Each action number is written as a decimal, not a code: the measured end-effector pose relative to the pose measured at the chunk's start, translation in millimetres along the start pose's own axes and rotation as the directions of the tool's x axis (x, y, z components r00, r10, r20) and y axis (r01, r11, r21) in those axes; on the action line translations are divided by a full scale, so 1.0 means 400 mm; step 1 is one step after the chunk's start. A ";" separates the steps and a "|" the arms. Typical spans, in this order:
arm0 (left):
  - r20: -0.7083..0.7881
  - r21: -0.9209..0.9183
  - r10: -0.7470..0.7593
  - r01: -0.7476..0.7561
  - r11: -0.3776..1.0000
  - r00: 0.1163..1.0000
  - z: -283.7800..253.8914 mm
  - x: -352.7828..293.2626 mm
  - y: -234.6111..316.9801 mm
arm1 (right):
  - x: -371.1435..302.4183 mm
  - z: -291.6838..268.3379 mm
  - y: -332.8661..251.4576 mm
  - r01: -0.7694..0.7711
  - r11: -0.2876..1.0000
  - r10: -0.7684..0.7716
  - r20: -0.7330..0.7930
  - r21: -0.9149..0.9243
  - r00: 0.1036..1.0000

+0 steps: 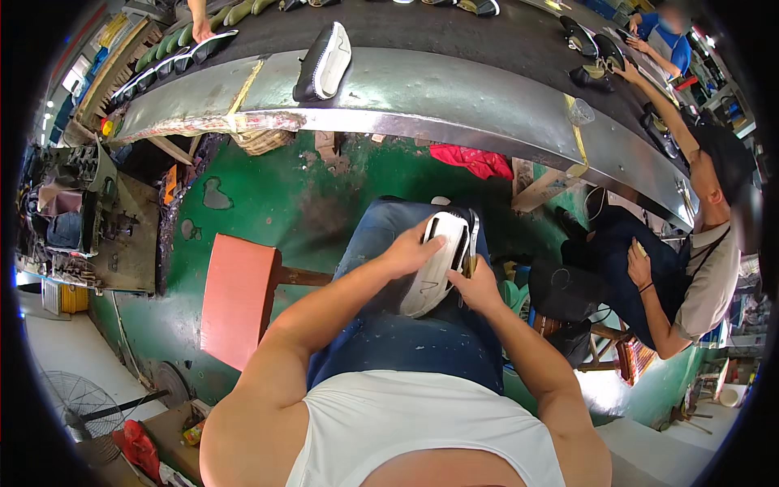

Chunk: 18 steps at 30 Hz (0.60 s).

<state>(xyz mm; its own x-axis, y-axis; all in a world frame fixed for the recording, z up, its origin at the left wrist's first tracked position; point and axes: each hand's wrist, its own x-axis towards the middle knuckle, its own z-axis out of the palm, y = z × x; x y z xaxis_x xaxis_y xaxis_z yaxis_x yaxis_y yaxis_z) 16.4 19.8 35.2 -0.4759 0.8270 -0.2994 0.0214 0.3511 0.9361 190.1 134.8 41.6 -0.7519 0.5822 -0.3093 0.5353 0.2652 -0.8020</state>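
Note:
A shoe [432,278] with a white sole rests over my lap, its sole turned up toward me. My left hand [411,250] is closed on its left side, the thumb lying across the sole. At the shoe's right edge, my right hand [479,286] has its thumb pressed near the sole. Its fingers are bent around a slim metal tool [473,235] that stands along the shoe's side. The tool's exact kind is hard to make out. Ahead, another shoe [330,66], black with a white sole, lies on its side on the metal bench edge.
A long dark conveyor table [454,40] with a metal rim [406,89] crosses in front, carrying several shoes. A co-worker [714,235] sits at the right, reaching over it. On the left stand an orange-red box [237,300], a machine [69,215] and a fan [81,414].

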 end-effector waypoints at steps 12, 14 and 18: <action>0.318 -0.270 -0.321 0.410 0.871 0.892 -0.017 -0.005 -0.106 | 0.046 -0.027 0.087 -0.082 0.983 0.096 0.082 -0.165 0.992; 0.310 -0.452 -0.087 0.227 0.863 0.947 -0.012 -0.044 -0.088 | 0.012 -0.078 0.040 -0.085 0.988 0.097 0.090 -0.128 0.991; 0.166 -0.046 -0.169 0.179 0.983 0.972 0.021 -0.097 -0.155 | -0.053 -0.157 -0.006 0.070 0.957 0.009 0.269 -0.282 0.963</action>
<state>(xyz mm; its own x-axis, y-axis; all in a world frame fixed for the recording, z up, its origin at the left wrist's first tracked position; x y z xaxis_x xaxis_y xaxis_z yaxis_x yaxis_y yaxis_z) 40.8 -30.2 -12.8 -0.3203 0.8167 -0.4800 -0.1051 0.4730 0.8748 228.8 170.2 82.2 -0.8229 0.3563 -0.4427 0.5682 0.5108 -0.6451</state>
